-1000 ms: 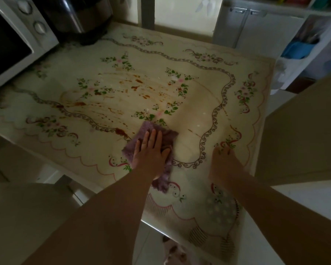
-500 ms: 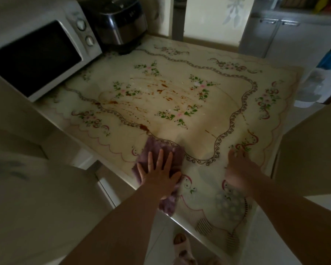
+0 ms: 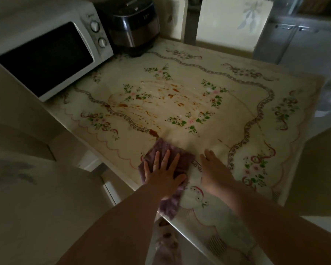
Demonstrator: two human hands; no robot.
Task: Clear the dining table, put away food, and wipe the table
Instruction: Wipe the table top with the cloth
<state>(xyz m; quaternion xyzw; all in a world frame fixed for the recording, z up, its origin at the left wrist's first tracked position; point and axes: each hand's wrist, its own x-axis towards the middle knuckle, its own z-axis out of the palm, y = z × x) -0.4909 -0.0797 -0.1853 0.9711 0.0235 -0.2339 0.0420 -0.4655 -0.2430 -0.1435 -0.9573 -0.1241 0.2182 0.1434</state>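
Left hand [image 3: 163, 174] lies flat, palm down, fingers straight & spread, pressing on a purple cloth [image 3: 161, 146] at the near edge of the tabletop [image 3: 237, 111]. Nothing gripped, just pushed down. Cloth is rumpled; its far corner pokes out past the fingertips, near end hangs a bit over the table's edge. Right hand [image 3: 214, 173] sits just beside it, also palm down w/ fingers out straight, resting on the bare table cover, holding nothing. It's a bit blurred. The two hands are near but apart.

Tabletop has a cream floral cover. Brown-orange sauce smears [image 3: 153, 131] streak the middle, beyond the cloth; the nearest blob sits just past the cloth's far corner. Far left: white microwave [image 3: 46, 54] w/ two knobs, door closed, & next to it a black & steel rice cooker [image 3: 135, 23], lid down. Cream chair backs around: one at the far side [image 3: 231, 22], one at left [image 3: 27, 188]. Grey cupboard [image 3: 294, 41] back right. Below the table edge a patterned slipper [image 3: 165, 243], dim.
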